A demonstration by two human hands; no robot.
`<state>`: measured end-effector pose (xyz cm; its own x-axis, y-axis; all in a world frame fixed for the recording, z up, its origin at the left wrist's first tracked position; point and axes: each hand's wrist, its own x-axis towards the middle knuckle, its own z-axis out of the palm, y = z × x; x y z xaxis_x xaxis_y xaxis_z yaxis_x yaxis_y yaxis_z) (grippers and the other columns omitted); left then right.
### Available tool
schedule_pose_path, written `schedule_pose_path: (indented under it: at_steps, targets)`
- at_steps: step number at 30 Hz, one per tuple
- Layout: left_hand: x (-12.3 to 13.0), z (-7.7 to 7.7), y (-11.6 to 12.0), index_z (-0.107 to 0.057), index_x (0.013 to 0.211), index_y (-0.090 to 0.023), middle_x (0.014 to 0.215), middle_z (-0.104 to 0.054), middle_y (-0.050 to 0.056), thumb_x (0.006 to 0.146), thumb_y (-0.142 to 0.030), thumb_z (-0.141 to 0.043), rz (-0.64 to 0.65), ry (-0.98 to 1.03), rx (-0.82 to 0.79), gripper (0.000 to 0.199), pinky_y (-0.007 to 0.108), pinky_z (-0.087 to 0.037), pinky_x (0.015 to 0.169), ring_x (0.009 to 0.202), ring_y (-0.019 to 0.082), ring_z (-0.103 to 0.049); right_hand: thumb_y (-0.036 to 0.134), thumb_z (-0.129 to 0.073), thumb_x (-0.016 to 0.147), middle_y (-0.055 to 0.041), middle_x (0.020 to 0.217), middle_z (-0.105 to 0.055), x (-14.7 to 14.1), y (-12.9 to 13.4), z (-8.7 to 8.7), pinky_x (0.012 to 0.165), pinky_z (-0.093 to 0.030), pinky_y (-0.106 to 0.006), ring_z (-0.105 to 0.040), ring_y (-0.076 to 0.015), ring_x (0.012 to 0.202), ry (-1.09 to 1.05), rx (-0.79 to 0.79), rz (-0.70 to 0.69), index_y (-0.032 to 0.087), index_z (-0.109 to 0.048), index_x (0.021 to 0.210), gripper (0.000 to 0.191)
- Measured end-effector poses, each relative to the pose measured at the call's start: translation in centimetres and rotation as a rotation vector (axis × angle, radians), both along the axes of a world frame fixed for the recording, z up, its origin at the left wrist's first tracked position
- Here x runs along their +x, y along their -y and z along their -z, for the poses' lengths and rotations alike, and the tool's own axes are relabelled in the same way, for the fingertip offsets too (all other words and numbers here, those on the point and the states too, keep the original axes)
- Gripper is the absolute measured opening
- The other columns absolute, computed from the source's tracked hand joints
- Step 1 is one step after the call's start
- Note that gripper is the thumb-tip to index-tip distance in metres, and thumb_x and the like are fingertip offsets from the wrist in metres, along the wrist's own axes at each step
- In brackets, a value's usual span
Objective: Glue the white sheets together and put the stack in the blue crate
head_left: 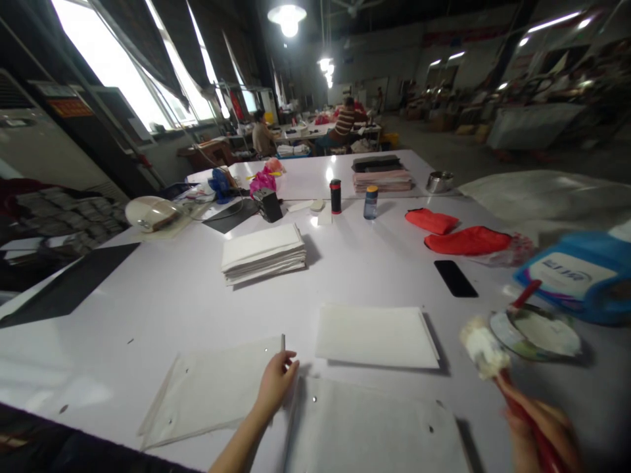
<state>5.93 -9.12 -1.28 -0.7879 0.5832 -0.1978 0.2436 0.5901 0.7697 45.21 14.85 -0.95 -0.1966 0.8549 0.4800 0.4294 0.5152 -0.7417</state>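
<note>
My right hand (542,427) grips the red handle of a paste brush (486,348), its bristles coated in thick whitish paste. Just beyond the brush sits a round tin (525,341) of white paste, with another red handle leaning out of it. My left hand (279,381) is closed around a thin grey stick (283,342) whose tip points up. It rests at the right edge of a pale sheet stack (217,387) with small holes. Another holed stack (374,427) lies between my hands, and a folded white stack (377,336) sits behind it.
A thicker white stack (263,253) stands farther back. A phone (455,278), a blue jug (576,276) and red cloth pieces (466,241) are at the right. Two bottles, a black one (336,197) and a blue one (371,202), stand mid-table. People sit at far tables.
</note>
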Motion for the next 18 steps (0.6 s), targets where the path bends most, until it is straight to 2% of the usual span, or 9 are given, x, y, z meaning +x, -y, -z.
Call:
schedule_pose_path:
  at_steps: [1, 3, 5, 7, 9, 12, 14, 15, 18]
  targets:
    - [-0.7, -0.1, -1.5, -0.065, 0.097, -0.017, 0.084, -0.066, 0.005, 0.073, -0.042, -0.058, 0.004, 0.016, 0.007, 0.035, 0.036, -0.047, 0.08, 0.073, 0.02, -0.058, 0.055, -0.051, 0.087, -0.0129, 0.103, -0.065, -2.1, -1.0, -1.1, 0.081, -0.053, -0.043, -0.063, -0.0278, 0.091, -0.096, -0.064, -0.003, 0.02, -0.063, 0.093, 0.038]
    - [-1.8, 0.1, -4.5, -0.066, 0.097, -0.017, 0.083, -0.066, 0.004, 0.072, -0.038, -0.064, 0.002, 0.075, 0.012, 0.033, 0.033, -0.048, 0.077, 0.072, 0.018, -0.058, 0.056, -0.047, 0.09, -0.0116, 0.098, -0.066, -6.9, -2.3, -2.6, 0.069, -0.054, -0.038, -0.065, -0.0241, 0.081, -0.25, -0.304, -0.047, 0.02, -0.06, 0.092, 0.039]
    - [-2.6, 0.7, -7.0, -0.065, 0.095, -0.016, 0.077, -0.066, 0.002, 0.071, -0.032, -0.068, -0.005, 0.176, 0.003, 0.029, 0.029, -0.048, 0.07, 0.067, 0.015, -0.059, 0.056, -0.056, 0.085, -0.0093, 0.09, -0.068, -12.3, -2.6, -3.2, 0.066, -0.054, -0.034, -0.065, -0.0222, 0.074, -0.239, -0.458, -0.167, 0.019, -0.059, 0.091, 0.038]
    - [-3.1, 1.6, -8.7, -0.064, 0.087, -0.015, 0.065, -0.061, -0.001, 0.07, -0.024, -0.068, -0.022, 0.306, -0.019, 0.019, 0.026, -0.047, 0.059, 0.058, 0.013, -0.057, 0.055, -0.065, 0.077, -0.0077, 0.087, -0.068, -17.9, -1.8, -3.0, 0.07, -0.054, -0.033, -0.066, -0.0224, 0.077, -0.204, -0.462, -0.315, 0.02, -0.057, 0.085, 0.036]
    - [-3.3, 2.5, -9.8, -0.059, 0.077, -0.016, 0.053, -0.053, -0.005, 0.069, -0.016, -0.066, -0.05, 0.423, -0.036, 0.01, 0.023, -0.044, 0.051, 0.049, 0.011, -0.053, 0.054, -0.064, 0.077, -0.0063, 0.083, -0.068, -23.2, -0.4, -2.4, 0.07, -0.054, -0.033, -0.066, -0.022, 0.076, -0.186, -0.452, -0.446, 0.021, -0.056, 0.082, 0.034]
    - [-3.4, 3.9, -10.4, -0.051, 0.068, -0.018, 0.048, -0.046, -0.008, 0.068, -0.01, -0.063, -0.116, 0.507, -0.023, 0.014, 0.022, -0.043, 0.048, 0.045, 0.009, -0.047, 0.049, -0.061, 0.078, -0.0026, 0.071, -0.067, -28.7, 0.8, -1.1, 0.066, -0.053, -0.031, -0.064, -0.0196, 0.067, -0.129, -0.469, -0.542, 0.022, -0.057, 0.078, 0.027]
    - [-3.4, 4.6, -10.4, -0.047, 0.065, -0.019, 0.047, -0.044, -0.009, 0.067, -0.008, -0.062, -0.158, 0.521, -0.004, 0.018, 0.02, -0.042, 0.046, 0.044, 0.008, -0.045, 0.048, -0.06, 0.075, -0.0011, 0.064, -0.065, -29.4, -0.1, -0.2, 0.062, -0.052, -0.031, -0.063, -0.0195, 0.062, -0.084, -0.489, -0.533, 0.023, -0.057, 0.074, 0.025]
    - [-3.4, 4.9, -10.3, -0.046, 0.064, -0.019, 0.047, -0.043, -0.009, 0.067, -0.008, -0.061, -0.175, 0.525, 0.005, 0.019, 0.02, -0.04, 0.045, 0.043, 0.008, -0.044, 0.048, -0.059, 0.073, -0.001, 0.063, -0.065, -28.7, -1.2, 0.2, 0.061, -0.052, -0.031, -0.063, -0.0199, 0.06, -0.061, -0.5, -0.51, 0.023, -0.056, 0.073, 0.025]
    - [-3.3, 5.2, -10.1, -0.047, 0.065, -0.019, 0.048, -0.042, -0.009, 0.068, -0.009, -0.061, -0.195, 0.545, 0.034, 0.018, 0.019, -0.037, 0.043, 0.042, 0.007, -0.041, 0.052, -0.058, 0.071, -0.0022, 0.063, -0.067, -23.2, -6.3, 0.7, 0.058, -0.051, -0.033, -0.064, -0.0219, 0.057, 0.013, -0.526, -0.398, 0.023, -0.057, 0.073, 0.029]
